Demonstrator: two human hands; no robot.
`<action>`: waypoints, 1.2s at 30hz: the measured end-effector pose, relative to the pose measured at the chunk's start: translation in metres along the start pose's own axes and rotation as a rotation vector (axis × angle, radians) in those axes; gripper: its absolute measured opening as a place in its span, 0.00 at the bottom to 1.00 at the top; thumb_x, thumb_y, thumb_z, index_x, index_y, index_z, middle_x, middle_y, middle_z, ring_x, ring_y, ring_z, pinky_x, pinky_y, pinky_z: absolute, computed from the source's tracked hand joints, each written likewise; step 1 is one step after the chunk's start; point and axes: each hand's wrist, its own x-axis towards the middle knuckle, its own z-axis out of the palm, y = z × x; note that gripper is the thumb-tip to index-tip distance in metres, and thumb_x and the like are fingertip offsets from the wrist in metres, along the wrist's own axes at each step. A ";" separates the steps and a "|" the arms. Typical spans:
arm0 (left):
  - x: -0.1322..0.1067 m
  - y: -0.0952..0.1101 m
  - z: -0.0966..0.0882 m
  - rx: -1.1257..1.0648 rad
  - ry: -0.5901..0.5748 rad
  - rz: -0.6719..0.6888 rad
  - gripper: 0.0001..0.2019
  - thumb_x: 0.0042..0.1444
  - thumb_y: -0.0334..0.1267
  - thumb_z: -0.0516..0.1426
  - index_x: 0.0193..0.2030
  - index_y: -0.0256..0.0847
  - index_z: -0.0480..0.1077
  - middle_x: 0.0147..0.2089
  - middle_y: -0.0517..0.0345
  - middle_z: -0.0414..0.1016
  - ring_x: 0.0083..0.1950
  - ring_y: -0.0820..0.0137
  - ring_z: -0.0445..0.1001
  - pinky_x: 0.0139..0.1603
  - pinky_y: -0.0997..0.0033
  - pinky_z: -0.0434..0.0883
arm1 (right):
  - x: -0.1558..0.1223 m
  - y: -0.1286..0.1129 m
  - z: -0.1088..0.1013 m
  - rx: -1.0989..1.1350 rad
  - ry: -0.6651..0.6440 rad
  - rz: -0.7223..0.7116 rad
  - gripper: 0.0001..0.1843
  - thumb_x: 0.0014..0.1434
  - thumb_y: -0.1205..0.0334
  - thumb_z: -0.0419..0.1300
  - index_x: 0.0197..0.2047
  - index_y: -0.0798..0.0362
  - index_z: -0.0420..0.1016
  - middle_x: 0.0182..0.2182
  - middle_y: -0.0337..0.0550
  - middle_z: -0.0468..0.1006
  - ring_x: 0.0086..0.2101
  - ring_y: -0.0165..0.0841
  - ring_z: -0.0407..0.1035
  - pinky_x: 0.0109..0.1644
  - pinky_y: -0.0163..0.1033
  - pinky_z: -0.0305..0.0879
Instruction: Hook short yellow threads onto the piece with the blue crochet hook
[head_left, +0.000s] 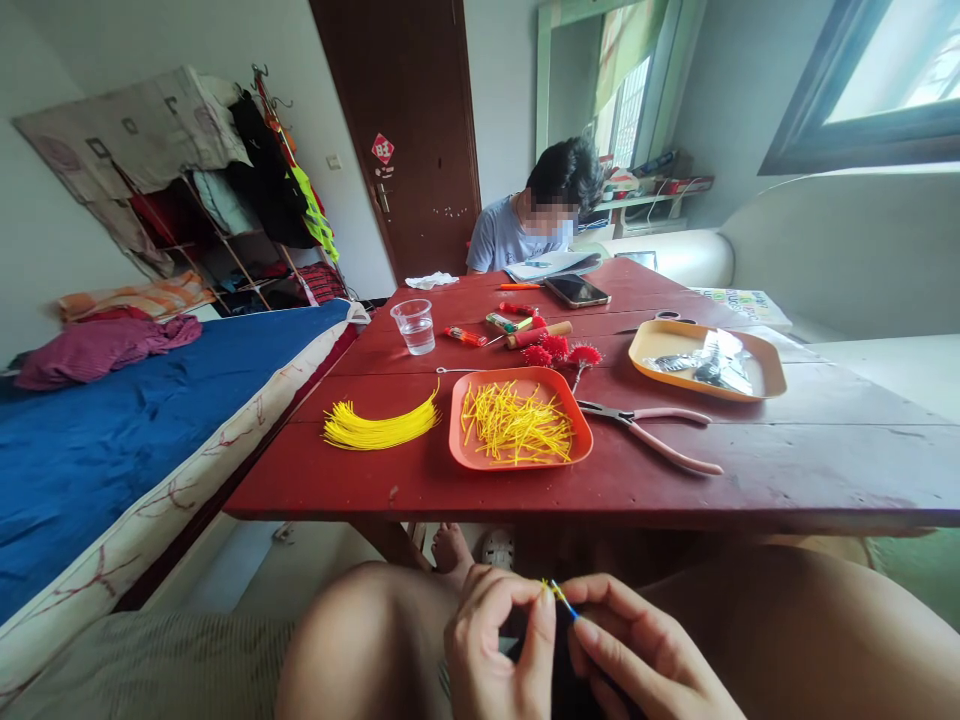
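Note:
Above my lap, my left hand (pixel 499 640) is closed in a pinch on a small piece of yellow cord (pixel 545 586). My right hand (pixel 637 650) grips a thin metal tool with a blue handle (pixel 565 601), its tip meeting the yellow cord at the left fingertips. The tool's exact kind is too small to make out. Beyond the hands, an orange tray (pixel 457 452) on the table holds many short yellow cord pieces (pixel 517 422). A bundle of longer yellow cords (pixel 382 428) lies to its left. Pliers with pink handles (pixel 652 425) rest at its right.
The red table (pixel 315 490) carries a cup of water (pixel 415 328), lighters (pixel 466 337), red bristly pieces (pixel 583 355), scissors (pixel 671 316), a phone (pixel 577 291) and a yellow tray (pixel 769 375) with plastic packets. Across it sits a person (pixel 499 235) over an open notebook (pixel 555 265). A bed (pixel 165 400) stands left.

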 end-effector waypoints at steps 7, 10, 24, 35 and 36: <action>0.002 0.000 -0.003 -0.135 -0.158 -0.218 0.10 0.50 0.38 0.58 0.20 0.41 0.71 0.21 0.60 0.70 0.26 0.68 0.66 0.30 0.72 0.61 | -0.003 -0.014 -0.007 -0.418 -0.029 -0.249 0.15 0.52 0.48 0.62 0.32 0.52 0.72 0.25 0.36 0.70 0.26 0.29 0.59 0.32 0.33 0.59; 0.003 0.004 -0.003 -0.008 -0.049 -0.009 0.09 0.50 0.33 0.57 0.20 0.41 0.71 0.22 0.59 0.70 0.28 0.68 0.66 0.32 0.73 0.61 | 0.000 -0.006 -0.014 -0.434 -0.051 -0.173 0.14 0.55 0.49 0.58 0.35 0.52 0.69 0.25 0.34 0.67 0.24 0.28 0.55 0.29 0.33 0.57; 0.001 -0.013 -0.018 -0.879 -0.619 -0.967 0.14 0.30 0.42 0.71 0.20 0.36 0.76 0.20 0.59 0.75 0.23 0.78 0.67 0.27 0.78 0.58 | 0.002 -0.036 -0.013 -0.426 -0.210 0.049 0.18 0.47 0.46 0.65 0.28 0.55 0.75 0.19 0.33 0.69 0.22 0.27 0.59 0.30 0.32 0.58; -0.006 -0.031 -0.013 -0.844 -0.698 -0.982 0.13 0.31 0.45 0.70 0.18 0.37 0.76 0.18 0.59 0.73 0.20 0.78 0.64 0.24 0.78 0.55 | 0.001 -0.033 -0.011 -0.518 -0.170 -0.015 0.21 0.47 0.43 0.64 0.25 0.55 0.73 0.21 0.36 0.69 0.26 0.31 0.62 0.32 0.33 0.59; -0.007 -0.032 -0.013 -0.842 -0.697 -0.982 0.13 0.31 0.45 0.70 0.18 0.37 0.76 0.18 0.59 0.73 0.20 0.78 0.64 0.24 0.78 0.55 | 0.000 -0.033 -0.010 -0.544 -0.160 -0.028 0.21 0.47 0.42 0.63 0.26 0.55 0.73 0.22 0.36 0.70 0.26 0.31 0.62 0.32 0.34 0.60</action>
